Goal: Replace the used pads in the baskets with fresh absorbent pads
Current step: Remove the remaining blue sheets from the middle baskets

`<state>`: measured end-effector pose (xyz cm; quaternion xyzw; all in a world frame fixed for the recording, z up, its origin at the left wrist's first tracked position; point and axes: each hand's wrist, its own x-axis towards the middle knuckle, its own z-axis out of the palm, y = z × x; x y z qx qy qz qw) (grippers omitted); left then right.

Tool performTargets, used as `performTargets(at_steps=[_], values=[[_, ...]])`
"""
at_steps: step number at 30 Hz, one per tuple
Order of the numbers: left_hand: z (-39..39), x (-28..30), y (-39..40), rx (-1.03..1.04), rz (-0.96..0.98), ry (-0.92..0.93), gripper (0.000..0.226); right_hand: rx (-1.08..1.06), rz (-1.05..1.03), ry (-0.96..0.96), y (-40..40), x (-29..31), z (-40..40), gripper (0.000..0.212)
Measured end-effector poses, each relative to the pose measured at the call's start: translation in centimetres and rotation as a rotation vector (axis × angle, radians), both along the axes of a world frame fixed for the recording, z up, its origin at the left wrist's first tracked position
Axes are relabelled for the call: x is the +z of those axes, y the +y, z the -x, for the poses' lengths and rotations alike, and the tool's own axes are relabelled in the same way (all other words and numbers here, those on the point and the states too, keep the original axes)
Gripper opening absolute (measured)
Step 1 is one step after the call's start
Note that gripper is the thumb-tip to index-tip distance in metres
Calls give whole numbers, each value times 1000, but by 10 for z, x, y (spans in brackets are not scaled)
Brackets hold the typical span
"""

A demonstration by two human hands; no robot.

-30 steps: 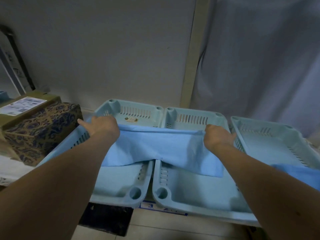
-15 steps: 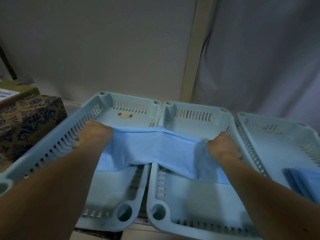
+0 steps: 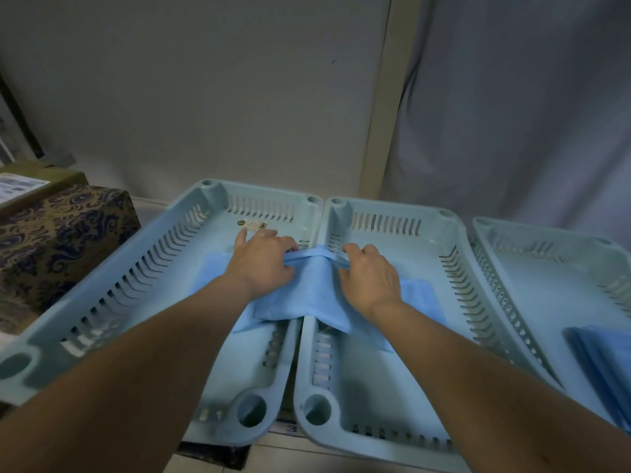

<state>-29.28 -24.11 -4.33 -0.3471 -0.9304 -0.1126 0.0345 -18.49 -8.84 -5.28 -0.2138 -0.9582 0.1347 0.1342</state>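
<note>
My left hand (image 3: 261, 261) and right hand (image 3: 370, 278) bunch a blue pad (image 3: 309, 291) over the shared rims of the left basket (image 3: 112, 288) and middle basket (image 3: 457, 281), fingers curled into the cloth on either side. The pad's ends trail into both baskets. Right of the middle basket, a third basket (image 3: 532, 268) holds folded pads (image 3: 601, 356).

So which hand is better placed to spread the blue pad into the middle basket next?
Probably the right hand: it grips the blue pad inside the middle basket. The left hand grips it over the left basket.
</note>
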Motion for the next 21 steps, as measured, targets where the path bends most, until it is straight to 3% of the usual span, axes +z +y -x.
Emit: performTargets(at_steps=[3,6,10,14,16,18,21], values=[[8,3,5,17,-72,-42,10,-32,105,27,2,4,10,29],[15,6,6,48,-133,-97,17,-16,153,38,4,8,16,24],[20,7,7,164,-52,-145,35,-72,202,28,2,7,17,28],[12,6,13,379,45,-4,40,-257,278,74,-3,2,18,29],[5,4,15,472,-30,121,44,-327,274,156,-6,0,16,26],[0,2,16,468,-150,234,39,-279,185,292,-7,-2,10,23],[-10,1,14,227,-388,315,22,39,94,399,-12,-11,-2,22]])
